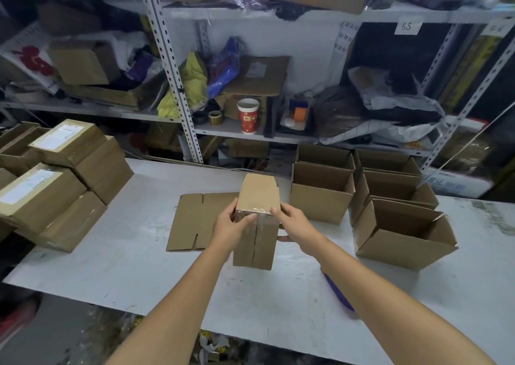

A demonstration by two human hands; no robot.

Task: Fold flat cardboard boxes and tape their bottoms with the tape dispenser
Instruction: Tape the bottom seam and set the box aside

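A small folded cardboard box point(257, 239) is held above the white table point(117, 258), its taped bottom seam facing me and clear tape wrapped over its upper edge. My left hand point(230, 226) grips its left side with the thumb across the tape. My right hand point(295, 225) holds the right side, fingers on the edge and thumb below. Behind the box lies a flat unfolded cardboard box point(195, 219). A blue-purple handled object point(335, 291), possibly the tape dispenser, lies on the table partly hidden under my right forearm.
Several open folded boxes point(390, 205) stand at the right of the table. Sealed, labelled boxes point(55, 180) are stacked at the left. Metal shelving point(178, 86) behind holds cartons, bags, a red paper cup point(248, 116) and a tape roll point(215, 117).
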